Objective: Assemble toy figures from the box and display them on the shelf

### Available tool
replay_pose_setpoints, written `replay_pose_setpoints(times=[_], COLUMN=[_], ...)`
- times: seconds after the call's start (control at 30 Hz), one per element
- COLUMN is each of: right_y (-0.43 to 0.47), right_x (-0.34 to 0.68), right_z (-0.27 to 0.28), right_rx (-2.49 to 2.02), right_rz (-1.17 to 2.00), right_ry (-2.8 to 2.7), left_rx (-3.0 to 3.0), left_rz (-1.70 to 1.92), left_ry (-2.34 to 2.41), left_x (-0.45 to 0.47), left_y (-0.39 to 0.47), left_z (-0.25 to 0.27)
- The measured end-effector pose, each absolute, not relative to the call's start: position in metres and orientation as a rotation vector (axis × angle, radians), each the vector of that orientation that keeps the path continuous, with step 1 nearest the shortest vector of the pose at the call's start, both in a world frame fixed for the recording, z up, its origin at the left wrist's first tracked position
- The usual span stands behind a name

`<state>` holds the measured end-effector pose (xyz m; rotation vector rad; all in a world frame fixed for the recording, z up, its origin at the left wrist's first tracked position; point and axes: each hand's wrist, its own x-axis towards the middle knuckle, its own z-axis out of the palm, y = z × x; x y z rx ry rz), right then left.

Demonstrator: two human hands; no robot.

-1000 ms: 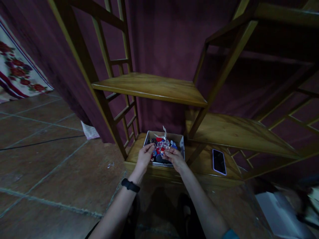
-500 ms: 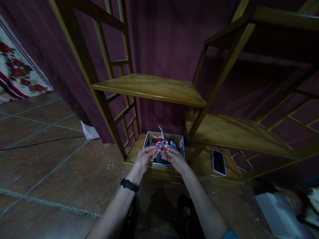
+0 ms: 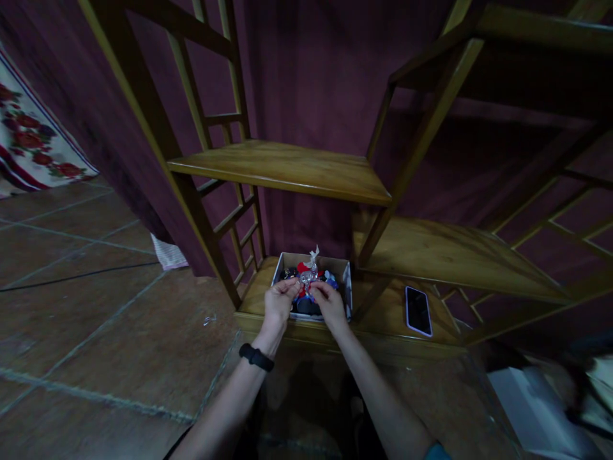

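Between my two hands is a clear, shiny, glass-like figurine [image 3: 309, 276] with a pale, wispy piece sticking up from its top; its exact shape is too small to make out. My left hand [image 3: 281, 300] pinches its left side, and my right hand [image 3: 329, 303] has its fingertips closed on the lower right side. Both hands are above an open white-edged box [image 3: 348, 287], filled with red, blue and dark items that are partly hidden by the hands and the figurine. A black band [image 3: 257, 356] circles my left wrist.
The box stands on the lowest board of a wooden shelf unit [image 3: 282, 169]. A phone [image 3: 418, 311] lies on that board to the right. Dark red curtain [image 3: 306, 83] hangs behind. A thin cable [image 3: 81, 276] crosses the tiled floor at left; a white box-like object [image 3: 531, 409] is at lower right.
The figurine has turned in my fingers, its pale upper piece shifting a little to the right. My hands stay above the box, both still holding it. The view has shifted slightly.
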<state>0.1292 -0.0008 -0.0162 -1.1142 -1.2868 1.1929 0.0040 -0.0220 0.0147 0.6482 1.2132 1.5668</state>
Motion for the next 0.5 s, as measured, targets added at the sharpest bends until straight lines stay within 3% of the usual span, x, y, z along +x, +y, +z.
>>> replay_pose_setpoints(times=[0.5], right_y=[0.006], right_x=[0.13], right_z=[-0.024], right_rx=[-1.051], right_rz=[1.244], right_ry=[-1.258], left_rx=[0.97], left_rz=[1.647], left_ry=[1.239], left_x=[0.028], left_y=[-0.025], left_z=[0.004])
